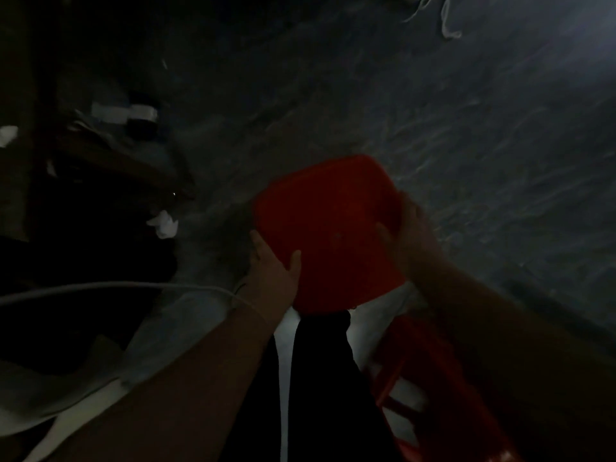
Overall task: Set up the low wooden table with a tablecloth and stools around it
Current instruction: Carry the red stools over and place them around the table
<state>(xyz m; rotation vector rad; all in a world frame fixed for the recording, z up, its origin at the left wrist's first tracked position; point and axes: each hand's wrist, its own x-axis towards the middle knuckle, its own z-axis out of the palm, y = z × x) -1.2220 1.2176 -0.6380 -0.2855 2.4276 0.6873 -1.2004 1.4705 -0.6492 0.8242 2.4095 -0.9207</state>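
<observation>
Red plastic stool [326, 228] sat mid-frame. Left hand [271, 271] gripped its 7 o'clock edge, right hand [411, 228] its 3 o'clock edge, thumbs over the seat. Likely light, stiff, slick; opposite rim edges looked the best hold.

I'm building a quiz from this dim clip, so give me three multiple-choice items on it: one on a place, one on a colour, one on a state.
1. Where is the second stool?
A) lower right of the view
B) top left of the view
C) top centre of the view
2. What colour is the held stool?
A) blue
B) red
C) white
3. How is the held stool gripped?
A) by one hand only
B) by both hands
C) by no hand

Answers:
1 A, it shows at the lower right, below the right arm.
2 B, its seat is plainly red.
3 B, the left hand and right hand each grip a side.
</observation>
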